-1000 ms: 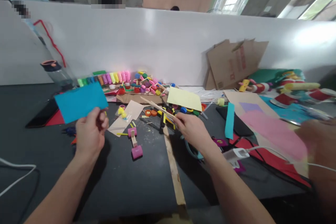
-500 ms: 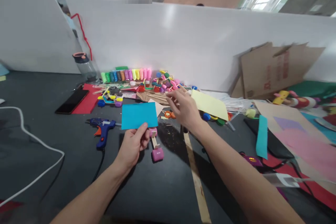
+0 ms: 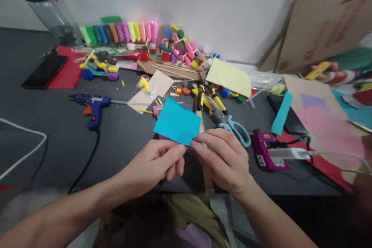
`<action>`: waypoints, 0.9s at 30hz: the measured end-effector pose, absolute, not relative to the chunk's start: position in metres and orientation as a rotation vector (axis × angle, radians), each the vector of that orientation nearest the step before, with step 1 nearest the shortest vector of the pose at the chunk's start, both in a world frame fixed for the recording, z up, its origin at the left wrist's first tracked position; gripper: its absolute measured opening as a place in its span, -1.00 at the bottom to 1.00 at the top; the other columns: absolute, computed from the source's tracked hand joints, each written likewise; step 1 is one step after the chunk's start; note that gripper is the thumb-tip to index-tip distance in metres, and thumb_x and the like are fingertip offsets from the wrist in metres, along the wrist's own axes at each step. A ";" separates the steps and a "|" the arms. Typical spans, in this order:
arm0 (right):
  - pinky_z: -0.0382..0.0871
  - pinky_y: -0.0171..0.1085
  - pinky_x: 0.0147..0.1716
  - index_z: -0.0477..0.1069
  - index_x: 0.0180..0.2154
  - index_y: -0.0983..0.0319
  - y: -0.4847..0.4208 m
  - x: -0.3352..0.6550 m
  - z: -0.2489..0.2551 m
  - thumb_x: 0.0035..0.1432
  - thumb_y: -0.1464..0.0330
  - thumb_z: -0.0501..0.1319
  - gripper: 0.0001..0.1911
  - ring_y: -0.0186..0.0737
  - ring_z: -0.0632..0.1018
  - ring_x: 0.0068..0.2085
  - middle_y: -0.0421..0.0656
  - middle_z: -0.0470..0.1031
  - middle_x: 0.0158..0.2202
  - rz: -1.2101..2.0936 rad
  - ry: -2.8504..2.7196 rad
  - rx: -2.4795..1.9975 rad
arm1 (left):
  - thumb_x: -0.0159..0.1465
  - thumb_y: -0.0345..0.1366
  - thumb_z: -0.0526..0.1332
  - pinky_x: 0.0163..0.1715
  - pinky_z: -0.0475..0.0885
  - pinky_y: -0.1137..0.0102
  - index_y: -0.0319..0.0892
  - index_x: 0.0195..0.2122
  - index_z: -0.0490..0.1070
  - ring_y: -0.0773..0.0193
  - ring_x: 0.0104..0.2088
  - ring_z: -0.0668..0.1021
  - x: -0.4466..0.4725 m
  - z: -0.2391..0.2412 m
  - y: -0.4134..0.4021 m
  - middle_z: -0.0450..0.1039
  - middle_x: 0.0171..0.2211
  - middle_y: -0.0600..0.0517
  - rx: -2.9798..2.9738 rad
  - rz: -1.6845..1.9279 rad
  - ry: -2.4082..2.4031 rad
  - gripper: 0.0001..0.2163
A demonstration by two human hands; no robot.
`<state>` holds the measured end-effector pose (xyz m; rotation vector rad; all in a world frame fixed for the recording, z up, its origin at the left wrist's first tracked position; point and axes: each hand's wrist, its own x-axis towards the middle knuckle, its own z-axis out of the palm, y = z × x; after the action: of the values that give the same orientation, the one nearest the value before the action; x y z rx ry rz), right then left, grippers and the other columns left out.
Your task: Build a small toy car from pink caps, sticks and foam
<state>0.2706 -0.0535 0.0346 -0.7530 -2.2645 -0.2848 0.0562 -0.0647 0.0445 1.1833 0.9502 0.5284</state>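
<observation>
Both my hands meet in front of me over the near edge of the dark table (image 3: 122, 139). My left hand (image 3: 154, 164) and my right hand (image 3: 222, 161) each pinch the near edge of a small blue paper sheet (image 3: 177, 123), fingertips almost touching. The sheet tilts up and away from me. Just behind it lie blue-handled scissors (image 3: 232, 126), a yellow-and-black tool (image 3: 213, 99) and a strip of wood partly hidden by the sheet.
A blue glue gun (image 3: 93, 104) with its black cord lies to the left, a purple glue gun (image 3: 264, 149) to the right. Coloured clay tubes (image 3: 122, 31), bottle caps, a yellow sheet (image 3: 229, 77), cardboard (image 3: 322, 27), a phone (image 3: 45, 70) and a bottle (image 3: 43, 6) crowd the back.
My right hand came back from the pile at the rear and joined the left on the blue sheet. The sheet is now lower and closer to me; the view tipped downward.
</observation>
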 end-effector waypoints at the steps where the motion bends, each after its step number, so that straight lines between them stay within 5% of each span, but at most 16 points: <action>1: 0.54 -0.11 -0.16 0.53 -0.11 0.24 -0.059 0.272 0.030 0.26 0.52 0.23 -0.81 -0.09 0.57 -0.12 -0.03 0.63 -0.21 -0.234 -2.264 -0.759 | 0.43 -0.01 0.03 -0.65 0.16 0.49 -0.18 -0.50 0.43 0.41 -0.66 0.29 0.050 0.041 -0.074 0.33 -0.66 0.11 1.292 0.496 0.986 -0.54; 5: 0.54 -0.12 -0.19 0.51 -0.15 0.27 -0.078 0.274 0.007 0.35 0.52 0.10 -0.79 -0.10 0.55 -0.14 0.00 0.60 -0.21 0.006 -2.347 -0.758 | 0.36 -0.36 0.24 -0.47 0.36 0.47 -0.16 -0.26 0.55 0.36 -0.52 0.49 0.023 0.018 -0.111 0.52 -0.50 0.09 2.292 0.838 1.082 -0.91; 8: 0.54 -0.12 -0.19 0.49 -0.16 0.29 -0.087 0.275 -0.005 0.40 0.50 0.06 -0.78 -0.11 0.54 -0.16 0.01 0.59 -0.22 0.171 -2.431 -0.736 | 0.29 -0.42 0.33 -0.14 0.43 0.26 -0.24 0.06 0.50 0.09 -0.16 0.59 0.015 0.003 -0.119 0.61 -0.17 -0.12 2.807 0.846 1.151 -0.70; 10: 0.54 -0.14 -0.22 0.47 -0.16 0.29 -0.091 0.276 -0.008 0.39 0.51 0.10 -0.83 -0.12 0.54 -0.19 0.00 0.58 -0.24 0.252 -2.429 -0.746 | 0.35 -0.40 0.27 -0.15 0.39 0.19 -0.27 0.03 0.50 -0.02 -0.06 0.57 0.016 -0.002 -0.114 0.60 -0.10 -0.17 2.858 0.682 1.168 -0.76; 14: 0.53 -0.13 -0.25 0.42 -0.12 0.29 -0.099 0.279 -0.010 0.34 0.53 0.19 -0.89 -0.12 0.55 -0.19 0.00 0.58 -0.23 0.327 -2.412 -0.831 | 0.41 -0.42 0.15 -0.23 0.36 0.22 -0.26 -0.14 0.55 0.10 -0.23 0.58 0.023 -0.006 -0.103 0.60 -0.26 -0.10 2.792 0.608 1.017 -0.83; 27: 0.57 -0.04 -0.19 0.48 -0.15 0.29 -0.118 0.281 -0.008 0.23 0.48 0.35 -0.86 0.00 0.62 -0.14 0.05 0.61 -0.19 0.269 -2.399 -1.082 | 0.36 -0.46 0.23 -0.22 0.42 0.21 -0.08 -0.17 0.53 0.13 -0.20 0.65 0.018 -0.007 -0.107 0.66 -0.27 0.05 2.756 0.668 1.069 -0.86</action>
<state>0.2811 -0.1179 -0.0077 -1.0821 -2.3994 0.2692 0.0184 -0.1069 -0.0072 2.7557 1.0687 0.6684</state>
